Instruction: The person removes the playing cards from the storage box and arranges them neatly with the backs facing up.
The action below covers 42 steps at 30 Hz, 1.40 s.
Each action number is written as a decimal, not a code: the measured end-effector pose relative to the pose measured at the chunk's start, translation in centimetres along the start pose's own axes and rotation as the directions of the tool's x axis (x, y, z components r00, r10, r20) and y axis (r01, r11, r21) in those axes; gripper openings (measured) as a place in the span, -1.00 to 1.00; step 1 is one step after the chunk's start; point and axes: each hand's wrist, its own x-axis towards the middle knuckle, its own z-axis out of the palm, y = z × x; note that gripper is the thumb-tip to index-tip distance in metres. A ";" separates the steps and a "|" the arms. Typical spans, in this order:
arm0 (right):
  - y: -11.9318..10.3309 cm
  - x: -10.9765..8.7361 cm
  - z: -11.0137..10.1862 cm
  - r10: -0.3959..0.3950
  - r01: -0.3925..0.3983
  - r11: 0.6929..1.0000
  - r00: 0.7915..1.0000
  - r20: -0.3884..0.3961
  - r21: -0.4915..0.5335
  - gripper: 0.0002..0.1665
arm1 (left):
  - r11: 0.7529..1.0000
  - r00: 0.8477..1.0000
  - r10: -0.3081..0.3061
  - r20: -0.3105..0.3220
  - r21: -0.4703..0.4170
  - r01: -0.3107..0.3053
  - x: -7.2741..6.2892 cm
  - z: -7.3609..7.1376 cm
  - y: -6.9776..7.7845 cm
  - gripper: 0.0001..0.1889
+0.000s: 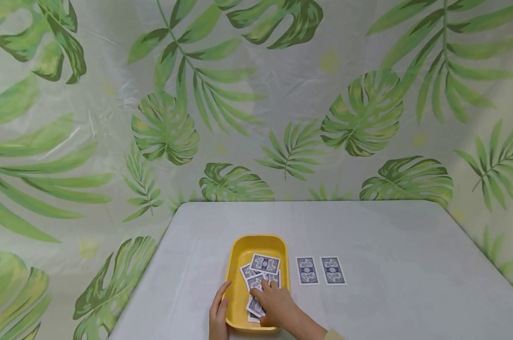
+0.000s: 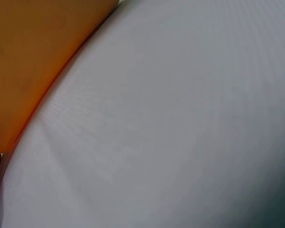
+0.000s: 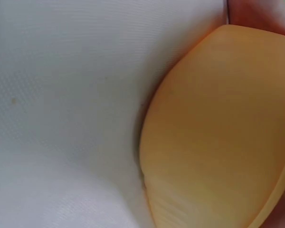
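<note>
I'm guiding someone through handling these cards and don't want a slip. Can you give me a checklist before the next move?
1. Yellow tray on the white table: ok, it appears to rest there.
2. Left hand at the tray: ok, it touches the left side.
3. Right hand at the tray cards: ok, it reaches over them.
4. Just one card pinched: cannot tell, the hand hides it.
5. Tray cards neatly stacked: not ok, they overlap at odd angles.
6. Inner table card and outer table card apart: ok, side by side with a gap, backs up.
</note>
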 end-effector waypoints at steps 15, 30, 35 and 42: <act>0.2 -0.1 0.1 0.019 -0.018 0.999 0.999 0.044 -0.040 -0.07 | 0.998 0.998 -0.055 -0.007 0.017 0.055 0.0 0.0 0.0 -0.64; -0.4 -0.1 0.4 0.044 -0.046 0.998 0.998 0.053 0.041 -0.12 | 0.998 0.998 -0.066 -0.008 0.024 0.066 -0.1 0.0 0.1 -0.63; -0.1 0.1 -0.2 0.069 -0.068 0.977 0.998 0.003 0.202 -0.10 | 0.999 0.999 -0.046 0.004 0.007 0.046 -0.2 0.0 0.1 -0.63; 0.9 0.5 -1.7 0.114 -0.076 0.962 0.985 -0.131 0.262 -0.12 | 0.999 1.000 -0.011 -0.017 0.047 0.011 0.0 0.0 0.2 -0.64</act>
